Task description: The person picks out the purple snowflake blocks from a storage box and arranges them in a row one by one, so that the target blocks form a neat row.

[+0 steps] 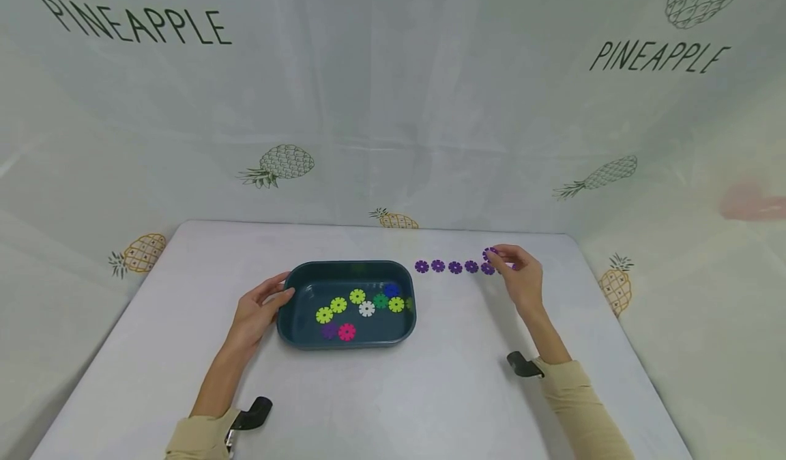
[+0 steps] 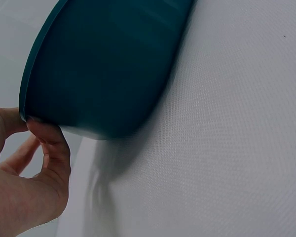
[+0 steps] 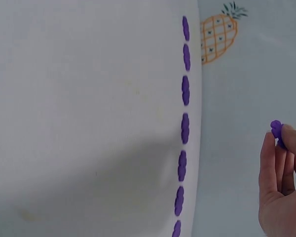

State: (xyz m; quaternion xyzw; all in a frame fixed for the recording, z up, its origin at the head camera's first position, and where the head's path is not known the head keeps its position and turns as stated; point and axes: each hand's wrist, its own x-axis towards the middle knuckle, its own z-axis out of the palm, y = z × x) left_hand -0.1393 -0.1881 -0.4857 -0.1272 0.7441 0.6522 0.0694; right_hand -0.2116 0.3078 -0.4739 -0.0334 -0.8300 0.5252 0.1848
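My left hand (image 1: 253, 315) grips the left rim of a dark teal rectangular tray (image 1: 346, 345), thumb on the inner side. In the left wrist view the fingers pinch the rim at a corner of the tray (image 2: 103, 64). Inside lie several flower-shaped notched discs: yellow-green (image 1: 338, 304), white (image 1: 366, 308), green (image 1: 381, 301), blue (image 1: 391, 290), pink (image 1: 346, 332) and purple (image 1: 329, 331). Raised over the table's right side, my right hand (image 1: 523, 281) pinches a purple flower disc (image 3: 276, 129) between thumb and fingertips.
A row of several purple flower discs (image 1: 454, 267) runs rightward from the tray along the white table (image 1: 393, 405), near its back edge. The right hand partly covers the row's right end. Behind the table hangs a pale curtain (image 1: 393, 105) printed with pineapples.
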